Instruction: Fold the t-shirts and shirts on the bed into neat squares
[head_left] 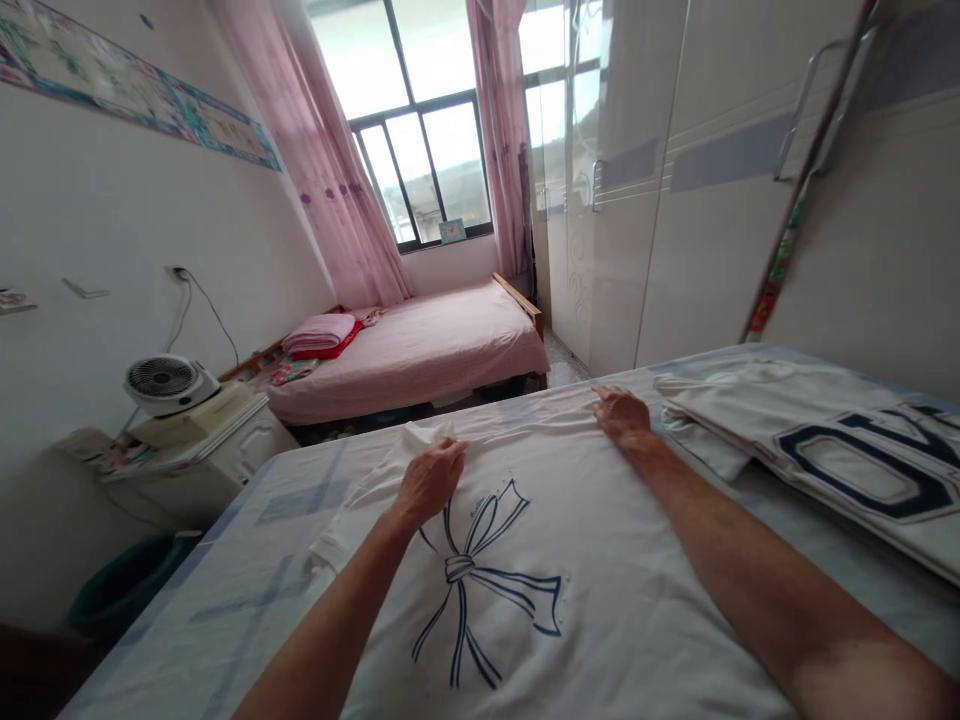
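Note:
A white T-shirt (570,560) with a dark blue ribbon bow print (480,575) lies spread flat on the near bed (247,560). My left hand (429,478) rests on its far left part, fingers curled and pinching a raised fold of the white cloth. My right hand (621,412) lies on the shirt's far edge, fingers stretched out and pressing flat on the fabric. Both forearms reach across the shirt from the near side.
A folded white garment with large dark blue lettering (847,455) lies at the right on the bed. Beyond are a pink bed (427,345), a small white fan (161,382) on a cabinet, a window with pink curtains (330,170), and a wardrobe (675,170).

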